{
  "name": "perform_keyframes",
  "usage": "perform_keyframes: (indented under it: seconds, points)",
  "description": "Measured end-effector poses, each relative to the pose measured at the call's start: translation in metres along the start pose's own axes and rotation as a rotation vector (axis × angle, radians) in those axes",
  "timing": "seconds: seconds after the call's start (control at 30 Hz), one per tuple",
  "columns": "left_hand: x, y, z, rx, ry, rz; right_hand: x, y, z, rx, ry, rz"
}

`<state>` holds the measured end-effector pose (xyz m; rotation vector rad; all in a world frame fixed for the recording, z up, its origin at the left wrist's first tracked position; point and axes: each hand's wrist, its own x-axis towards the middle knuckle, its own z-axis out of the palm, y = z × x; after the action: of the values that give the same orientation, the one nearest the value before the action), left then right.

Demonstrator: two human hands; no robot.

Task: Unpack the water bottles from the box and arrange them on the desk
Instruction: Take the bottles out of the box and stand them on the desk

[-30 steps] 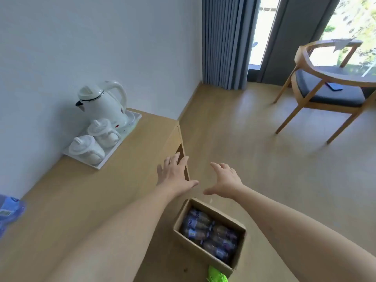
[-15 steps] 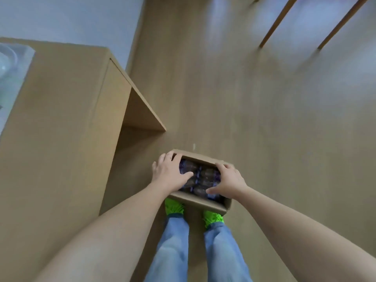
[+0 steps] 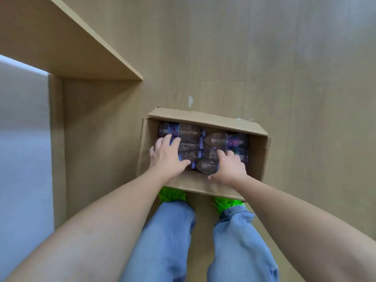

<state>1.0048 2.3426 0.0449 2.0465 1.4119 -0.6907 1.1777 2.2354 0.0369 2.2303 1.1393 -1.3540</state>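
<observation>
An open cardboard box point(image 3: 203, 184) sits on the wooden floor point(image 3: 284, 68), its near wall against the person's green shoes point(image 3: 172, 195) and its left wall just beside the table point(image 3: 67, 47), whose side panel runs down the left of the view. Bare floor lies open beyond the far rim and to the right of the box.

Inside, the water bottles point(image 3: 215, 139) lie on their sides, packed close in rows, clear plastic with purple labels and purple caps meeting near the middle.

The left hand point(image 3: 165, 157) rests on the bottles at the left end, fingers point(image 3: 162, 142) spread and lying flat over them. The right hand point(image 3: 228, 167) reaches in at the near right, fingers curled down onto a bottle, thumb out along the near wall. Whether either hand actually grips a bottle cannot be told.
</observation>
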Motion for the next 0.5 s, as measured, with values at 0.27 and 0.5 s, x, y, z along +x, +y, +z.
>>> perform_keyframes:
  seconds: [0.27, 0.5]
  points:
    - [0.069, -0.022, 0.070, 0.095, 0.025, 0.064, 0.090, 0.005, 0.050, -0.312, 0.179, -0.169]
    - [0.099, -0.020, 0.094, 0.140, 0.001, 0.171, 0.114, 0.011, 0.071, -0.463, 0.170, -0.241]
